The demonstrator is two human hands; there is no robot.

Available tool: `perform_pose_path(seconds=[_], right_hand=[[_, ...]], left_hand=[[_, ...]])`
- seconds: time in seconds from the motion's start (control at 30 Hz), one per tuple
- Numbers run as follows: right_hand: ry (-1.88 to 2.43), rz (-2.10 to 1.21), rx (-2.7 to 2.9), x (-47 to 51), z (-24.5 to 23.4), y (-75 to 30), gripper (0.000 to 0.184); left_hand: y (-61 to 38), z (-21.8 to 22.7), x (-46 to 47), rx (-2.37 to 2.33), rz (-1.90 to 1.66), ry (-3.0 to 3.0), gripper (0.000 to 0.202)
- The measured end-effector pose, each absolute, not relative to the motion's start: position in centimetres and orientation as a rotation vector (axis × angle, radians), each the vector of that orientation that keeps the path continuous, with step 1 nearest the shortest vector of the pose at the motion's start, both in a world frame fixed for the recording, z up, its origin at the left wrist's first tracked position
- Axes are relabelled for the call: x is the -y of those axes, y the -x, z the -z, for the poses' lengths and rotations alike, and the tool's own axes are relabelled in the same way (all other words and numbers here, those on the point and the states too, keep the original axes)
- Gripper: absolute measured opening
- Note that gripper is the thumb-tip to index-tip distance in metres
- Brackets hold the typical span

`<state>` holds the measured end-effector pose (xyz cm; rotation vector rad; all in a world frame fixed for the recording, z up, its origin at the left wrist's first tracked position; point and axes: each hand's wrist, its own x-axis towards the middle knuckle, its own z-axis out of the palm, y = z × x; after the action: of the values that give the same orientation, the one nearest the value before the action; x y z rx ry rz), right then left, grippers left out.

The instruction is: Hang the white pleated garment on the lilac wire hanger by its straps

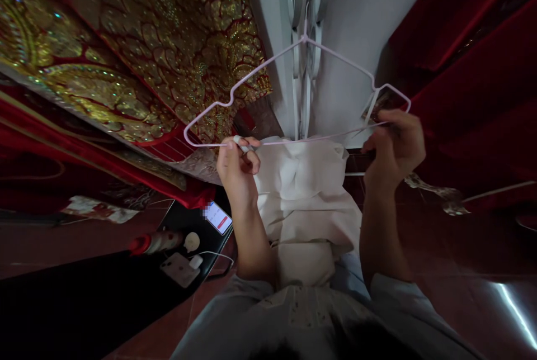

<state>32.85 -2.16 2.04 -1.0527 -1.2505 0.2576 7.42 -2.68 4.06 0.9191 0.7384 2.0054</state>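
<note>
A pale lilac wire hanger (268,66) hangs in front of me from a metal fitting on a white pillar. My left hand (237,161) is closed on its bottom bar near the left end, pinching a small white clip-like piece there. My right hand (394,145) is closed around the bar's right end. A white garment (308,192) hangs down from the bar between my forearms, in folds.
Red fabric with heavy gold embroidery (126,47) fills the upper left. Dark red cloth (474,86) hangs at the right. On a black surface (84,293) at lower left lie a lit phone (218,217), a second phone with a charger (181,268), and a red-tipped tool.
</note>
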Motion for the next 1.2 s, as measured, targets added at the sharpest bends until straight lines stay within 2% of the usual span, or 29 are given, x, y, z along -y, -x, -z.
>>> perform_pose_path(seconds=[0.17, 0.27, 0.37, 0.5, 0.63, 0.73, 0.87, 0.93, 1.07, 1.2], right_hand=[[1.230, -0.599, 1.259, 1.5, -6.1, -34.3, 0.012], [1.085, -0.741, 1.142, 1.6, -8.2, -34.0, 0.012], [0.942, -0.822, 1.049, 1.6, -9.2, -34.6, 0.022], [0.960, -1.016, 1.137, 2.1, -9.3, -36.4, 0.035], [1.024, -1.104, 1.225, 2.7, -9.6, -36.9, 0.021], [0.967, -1.035, 1.239, 2.3, -9.6, -36.4, 0.020], [0.861, -0.806, 1.110, 0.1, -8.0, -37.2, 0.046], [0.831, -0.623, 0.975, -1.1, -6.6, -38.0, 0.050], [0.808, -0.246, 0.667, -0.5, -4.6, -37.8, 0.034], [0.816, -0.325, 0.815, 2.9, -5.2, -34.3, 0.019]], left_hand=[[-7.6, -3.8, 2.5, -0.754, -2.002, -0.893, 0.043], [-7.5, -3.6, 2.4, -0.750, -2.002, -0.902, 0.045], [-7.2, -3.4, 2.3, -0.755, -1.967, -0.946, 0.047], [-6.6, -3.5, 2.1, -0.811, -1.980, -1.003, 0.048], [-6.4, -3.6, 1.9, -0.838, -2.003, -0.996, 0.047], [-6.3, -3.4, 1.8, -0.828, -1.987, -0.986, 0.050], [-6.3, -3.3, 1.9, -0.822, -1.993, -0.963, 0.051], [-6.2, -3.4, 2.1, -0.833, -1.992, -0.955, 0.051], [-6.4, -3.8, 2.5, -0.852, -1.981, -0.963, 0.053], [-6.8, -4.0, 2.7, -0.830, -1.970, -0.956, 0.052]])
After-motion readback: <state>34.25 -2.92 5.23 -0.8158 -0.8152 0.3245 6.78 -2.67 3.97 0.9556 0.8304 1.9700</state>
